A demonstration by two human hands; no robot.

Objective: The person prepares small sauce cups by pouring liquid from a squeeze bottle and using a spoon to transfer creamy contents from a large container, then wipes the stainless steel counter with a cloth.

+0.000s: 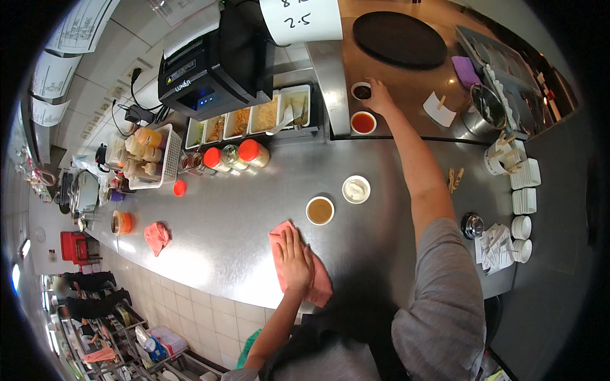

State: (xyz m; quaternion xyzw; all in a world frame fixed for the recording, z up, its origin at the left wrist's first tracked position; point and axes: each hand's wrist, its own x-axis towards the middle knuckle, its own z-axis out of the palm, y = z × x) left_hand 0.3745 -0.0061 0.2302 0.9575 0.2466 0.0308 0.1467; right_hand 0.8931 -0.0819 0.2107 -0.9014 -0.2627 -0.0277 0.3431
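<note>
My left hand (294, 261) lies flat, fingers together, on a pink cloth (321, 281) near the front edge of the steel counter (228, 205). My right hand (378, 97) reaches to the far shelf, its fingers at the rim of a small white bowl of dark sauce (361, 91); whether they grip it is unclear. Just nearer on that shelf is a white bowl of red sauce (363, 123). Between my arms on the counter stand a bowl of brown sauce (320, 211) and a bowl of white cream-like sauce (356, 189).
Food trays (264, 115) sit beneath a black printer (214, 71). Red-lidded jars (254, 153), a basket of squeeze bottles (167, 162) and another pink cloth (157, 238) are leftward. A round black tray (399, 40), metal pot (483, 112) and stacked white dishes (525, 174) stand rightward. People are in the background.
</note>
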